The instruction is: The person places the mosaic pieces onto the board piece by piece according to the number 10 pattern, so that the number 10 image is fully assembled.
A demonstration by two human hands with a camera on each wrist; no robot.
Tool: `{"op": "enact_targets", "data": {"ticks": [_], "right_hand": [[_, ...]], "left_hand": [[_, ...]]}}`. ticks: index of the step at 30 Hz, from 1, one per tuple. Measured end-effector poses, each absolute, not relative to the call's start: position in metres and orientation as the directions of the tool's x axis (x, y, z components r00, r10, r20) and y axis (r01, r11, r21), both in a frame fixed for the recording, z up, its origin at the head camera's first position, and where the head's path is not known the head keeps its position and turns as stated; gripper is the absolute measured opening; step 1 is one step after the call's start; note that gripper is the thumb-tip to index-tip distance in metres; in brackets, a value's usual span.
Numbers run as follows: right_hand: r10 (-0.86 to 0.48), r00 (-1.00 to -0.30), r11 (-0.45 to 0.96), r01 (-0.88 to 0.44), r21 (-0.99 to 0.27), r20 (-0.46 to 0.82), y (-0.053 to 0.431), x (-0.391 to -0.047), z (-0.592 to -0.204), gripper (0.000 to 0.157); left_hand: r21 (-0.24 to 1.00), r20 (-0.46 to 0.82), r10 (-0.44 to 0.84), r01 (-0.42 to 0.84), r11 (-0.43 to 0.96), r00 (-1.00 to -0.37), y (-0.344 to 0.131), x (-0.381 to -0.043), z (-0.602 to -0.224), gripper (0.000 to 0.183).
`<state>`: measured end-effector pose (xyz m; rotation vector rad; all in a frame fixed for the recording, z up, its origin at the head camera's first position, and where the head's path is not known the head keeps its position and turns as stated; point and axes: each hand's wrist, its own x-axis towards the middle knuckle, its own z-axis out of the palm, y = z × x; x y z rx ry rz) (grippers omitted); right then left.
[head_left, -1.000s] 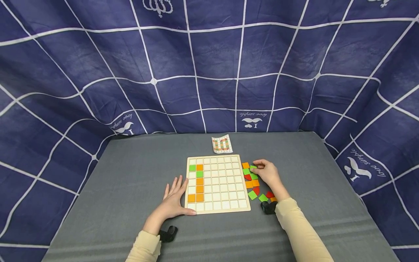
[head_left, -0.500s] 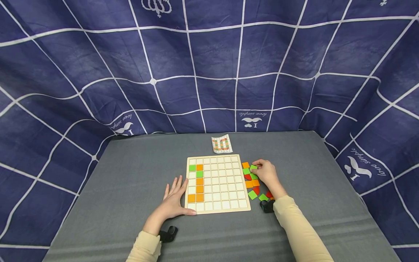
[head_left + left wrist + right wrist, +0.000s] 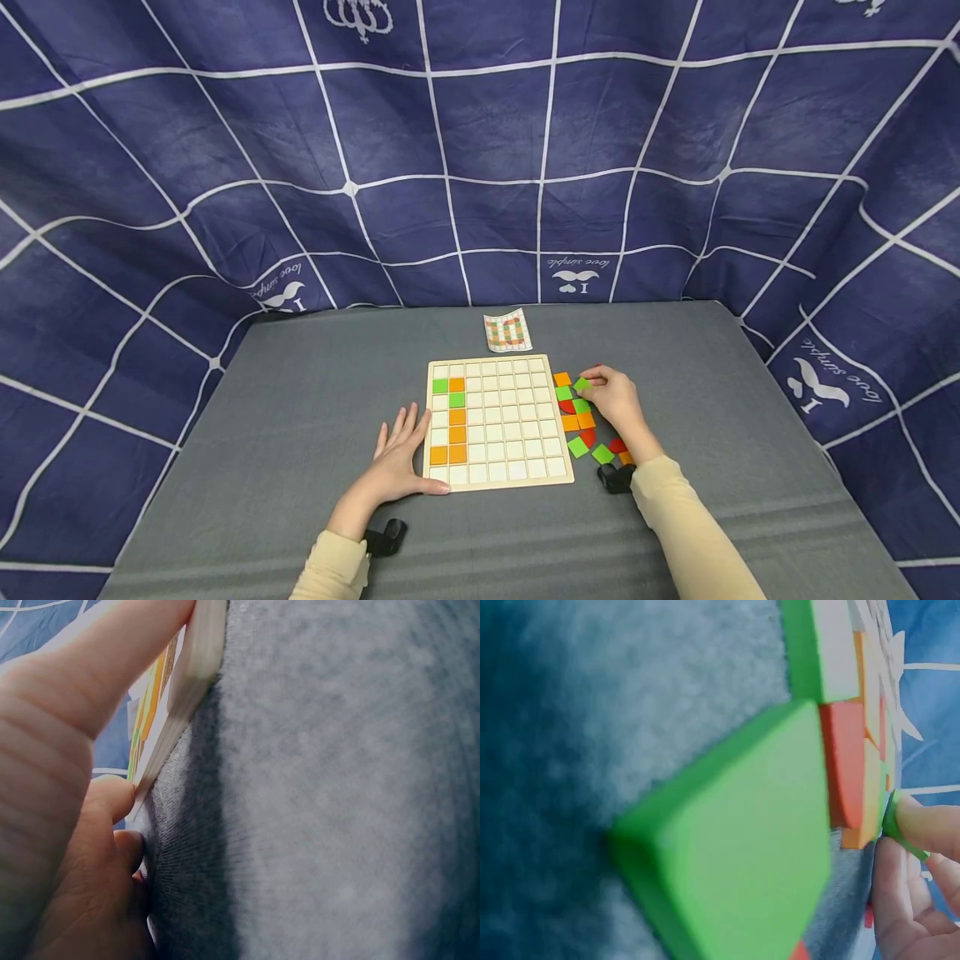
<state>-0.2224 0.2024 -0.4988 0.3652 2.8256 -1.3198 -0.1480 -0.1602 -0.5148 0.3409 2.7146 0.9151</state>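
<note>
So, R hand (image 3: 617, 397) pinches green tile (image 3: 582, 384) nr grid bd. (image 3: 513, 422) while L hand (image 3: 397, 467), splayed, touches its L edge.

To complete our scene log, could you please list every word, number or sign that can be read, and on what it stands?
"love simple": upside down on the blue curtain, at centre, left and right.
"I": centre and right prints, with heart and moustache.
Crown-like sign: curtain top, no letters.
Card: any lettering is too small to read.
Board: no lettering visible.
No numbers are readable.
</note>
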Motion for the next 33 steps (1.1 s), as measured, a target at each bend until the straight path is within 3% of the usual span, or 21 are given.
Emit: {"op": "enact_targets", "data": {"ticks": [7, 18, 26, 33], "right_hand": [[0.165, -0.979, 0.447, 0.179, -0.877, -0.115, 0.193, -0.213, -0.49, 0.034], [-0.04, -0.985, 0.231, 0.154, -0.961, -0.168, 0.137, -0.19, -0.484, 0.027], [-0.177, -0.971, 0.299, 0.101, -0.949, -0.159, 0.101, -0.175, -0.496, 0.02], [-0.264, -0.961, 0.405, -0.035, -0.914, -0.08, 0.085, -0.169, -0.504, 0.015]], "left_hand": [[0.618, -0.168, 0.298, 0.135, 0.775, -0.94, -0.161, -0.148, -0.514, 0.13], [0.612, -0.174, 0.287, 0.125, 0.781, -0.942, -0.161, -0.149, -0.515, 0.131], [0.613, -0.174, 0.295, 0.131, 0.779, -0.939, -0.16, -0.149, -0.514, 0.13], [0.608, -0.176, 0.286, 0.125, 0.784, -0.942, -0.16, -0.149, -0.514, 0.13]]}}
